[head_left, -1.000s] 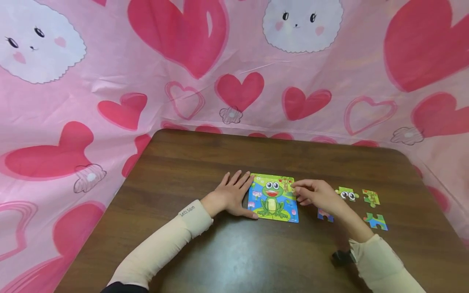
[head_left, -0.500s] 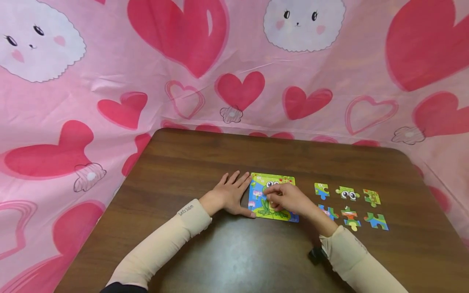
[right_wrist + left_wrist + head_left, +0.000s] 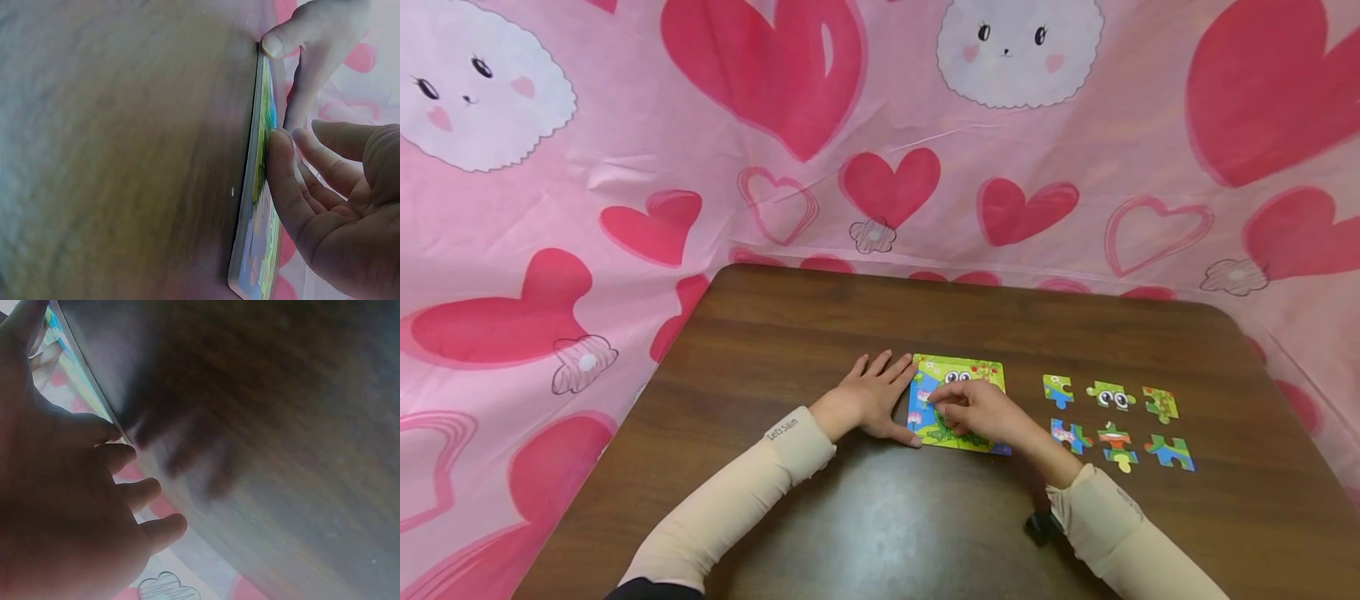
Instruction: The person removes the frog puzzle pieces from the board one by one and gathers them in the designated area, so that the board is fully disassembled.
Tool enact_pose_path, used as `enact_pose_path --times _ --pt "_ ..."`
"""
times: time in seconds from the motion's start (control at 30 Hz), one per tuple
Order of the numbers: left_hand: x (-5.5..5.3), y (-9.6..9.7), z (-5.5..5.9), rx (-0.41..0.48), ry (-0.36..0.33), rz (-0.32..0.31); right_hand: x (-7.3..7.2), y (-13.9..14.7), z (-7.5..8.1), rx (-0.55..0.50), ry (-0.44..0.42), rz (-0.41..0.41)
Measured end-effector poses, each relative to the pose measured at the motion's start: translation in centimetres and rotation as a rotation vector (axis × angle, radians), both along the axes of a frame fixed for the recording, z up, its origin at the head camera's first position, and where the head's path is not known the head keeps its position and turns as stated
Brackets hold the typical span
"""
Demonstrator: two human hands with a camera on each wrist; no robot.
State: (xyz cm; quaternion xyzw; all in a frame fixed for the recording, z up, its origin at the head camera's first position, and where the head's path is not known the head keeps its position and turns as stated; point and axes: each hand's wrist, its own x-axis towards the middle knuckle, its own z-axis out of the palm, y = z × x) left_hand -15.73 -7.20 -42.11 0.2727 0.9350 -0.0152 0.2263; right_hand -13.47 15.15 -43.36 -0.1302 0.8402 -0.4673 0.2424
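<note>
A square frog puzzle board point(image 3: 964, 366) lies flat on the brown table. My left hand point(image 3: 874, 402) is spread flat at its left side, with the thumb at the near left corner and a fingertip by the far left corner. Over the middle of the board is my right hand point(image 3: 985, 410), covering much of the frog. In the right wrist view, a finger of my right hand point(image 3: 350, 212) touches the board's face point(image 3: 265, 187); I see no puzzle piece between the fingers. The left wrist view shows the left hand point(image 3: 69, 475) with fingers spread along the board's edge.
Several loose puzzle pieces lie in two rows right of the board, among them a frog-eyes piece point(image 3: 1111, 397), a red-mouth piece point(image 3: 1117, 447) and a blue-green corner piece point(image 3: 1170, 452). A pink heart-patterned cloth point(image 3: 1037, 150) hangs behind the table point(image 3: 820, 333).
My right hand has moved left from the board's right edge to its middle, uncovering loose pieces at right. During the last half second it has shifted slightly further left. The left hand stays put.
</note>
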Motion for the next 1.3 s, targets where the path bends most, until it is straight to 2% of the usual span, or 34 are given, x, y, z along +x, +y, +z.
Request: enact_pose_path --times 0.8,1.13,1.3 --pt "-0.08 0.03 -0.02 0.004 -0.001 0.005 0.15 -0.44 -0.32 0.005 0.028 -0.042" --pt "-0.02 -0.02 0.03 0.013 0.0 0.004 0.36 -0.76 -0.67 0.041 0.149 -0.041" --pt "0.01 -0.02 0.0 0.016 0.001 0.005 0.41 -0.78 -0.75 0.076 0.239 -0.03"
